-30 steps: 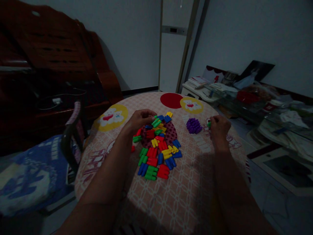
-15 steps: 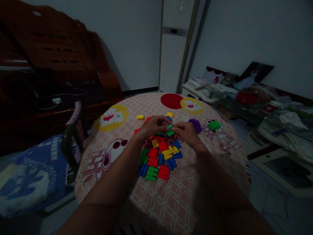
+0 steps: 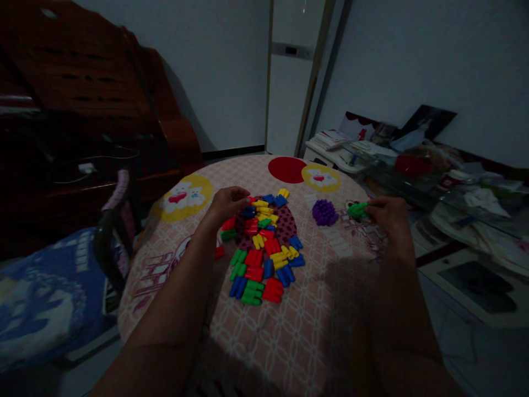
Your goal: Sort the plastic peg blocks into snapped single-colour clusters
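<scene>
Right fingers [image 3: 374, 203] swung outward, pinching green blocks [image 3: 357, 210]; whether left fingers [image 3: 239, 192] grasp is unclear, cushion markings [image 3: 82, 251] unreadable.

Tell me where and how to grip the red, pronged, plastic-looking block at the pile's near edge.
Probably pinch the red block by its near right corner, coming from that side over the patterned pink tablecloth. It appears to lie flat; a green, pronged, plastic-looking block sits close on its left and a blue, plastic-looking block lies near its far edge, leaving the near right open.
</scene>
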Demonstrator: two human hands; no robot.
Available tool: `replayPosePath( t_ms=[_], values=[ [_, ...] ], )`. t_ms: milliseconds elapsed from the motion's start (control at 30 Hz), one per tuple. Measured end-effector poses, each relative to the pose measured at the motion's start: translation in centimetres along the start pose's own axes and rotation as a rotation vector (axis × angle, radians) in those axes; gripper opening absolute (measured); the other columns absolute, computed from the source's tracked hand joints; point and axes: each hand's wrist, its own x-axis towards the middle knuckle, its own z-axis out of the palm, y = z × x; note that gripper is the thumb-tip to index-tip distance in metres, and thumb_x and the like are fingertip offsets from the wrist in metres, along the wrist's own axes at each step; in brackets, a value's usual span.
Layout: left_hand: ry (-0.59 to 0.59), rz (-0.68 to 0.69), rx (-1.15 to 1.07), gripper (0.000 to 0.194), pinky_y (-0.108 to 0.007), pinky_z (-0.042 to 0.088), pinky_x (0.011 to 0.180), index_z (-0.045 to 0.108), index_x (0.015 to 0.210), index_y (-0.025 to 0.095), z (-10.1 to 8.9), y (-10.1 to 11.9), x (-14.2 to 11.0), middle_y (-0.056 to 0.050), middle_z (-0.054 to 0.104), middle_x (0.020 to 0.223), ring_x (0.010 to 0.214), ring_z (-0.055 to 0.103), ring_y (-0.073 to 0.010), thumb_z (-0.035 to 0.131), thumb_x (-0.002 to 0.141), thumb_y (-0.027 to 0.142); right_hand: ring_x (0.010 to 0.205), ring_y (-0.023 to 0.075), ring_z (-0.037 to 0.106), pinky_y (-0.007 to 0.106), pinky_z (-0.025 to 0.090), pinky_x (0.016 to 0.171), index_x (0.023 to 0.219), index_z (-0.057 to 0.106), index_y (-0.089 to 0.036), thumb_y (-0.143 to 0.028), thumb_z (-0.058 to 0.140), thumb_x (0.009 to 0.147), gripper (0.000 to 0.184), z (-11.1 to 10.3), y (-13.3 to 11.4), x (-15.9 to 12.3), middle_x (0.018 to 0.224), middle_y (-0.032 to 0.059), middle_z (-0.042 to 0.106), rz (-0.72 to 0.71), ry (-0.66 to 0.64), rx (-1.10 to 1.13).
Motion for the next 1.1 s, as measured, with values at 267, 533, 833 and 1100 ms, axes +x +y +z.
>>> replayPosePath(
  t_ms=[267,533,833,1100],
  values=[
    [0.091,-0.118,-0.011,0.038,-0.026,0.049,0.060,0.072,0.081,0.014,-2.0,-0.9,0.0,-0.002,0.070,0.068,0.061,0.063,-0.0159,0.083,0.052,0.037,0.090,0.0303,0.071,0.037,0.051,0.081,0.084,0.080,-0.013,-0.010,0.058,0.066,0.029,1.5,4.3,0.3,0.090,0.0155,0.077,-0.012,-0.023,-0.516],
    [0.077,-0.125,-0.057,0.042,-0.027,0.050,0.062,0.072,0.082,0.015,-1.7,-0.8,-0.2,-0.003,0.070,0.069,0.062,0.063,-0.0160,0.084,0.050,0.039,0.095,0.0275,0.067,0.036,0.048,0.089,0.089,0.076,-0.016,-0.008,0.056,0.065,0.032,2.6,5.2,0.2,0.094,0.0116,0.076,-0.035,-0.016,-0.460],
    [0.109,-0.139,-0.043,0.043,-0.027,0.052,0.063,0.073,0.082,0.015,-3.2,-0.8,-0.5,-0.005,0.073,0.075,0.065,0.064,-0.0158,0.086,0.049,0.038,0.083,0.0251,0.064,0.037,0.049,0.079,0.077,0.059,-0.019,-0.015,0.071,0.061,0.020,2.9,4.9,0.3,0.081,0.0082,0.068,0.137,0.052,-0.353],
    [0.132,-0.121,-0.053,0.044,-0.029,0.054,0.065,0.073,0.084,0.014,-4.6,-1.4,-0.7,-0.004,0.073,0.075,0.067,0.065,-0.0162,0.086,0.049,0.037,0.078,0.0241,0.063,0.040,0.052,0.079,0.071,0.052,-0.023,-0.020,0.068,0.058,0.021,3.4,5.7,0.6,0.075,0.0038,0.065,0.115,0.103,-0.342]
  ],
)
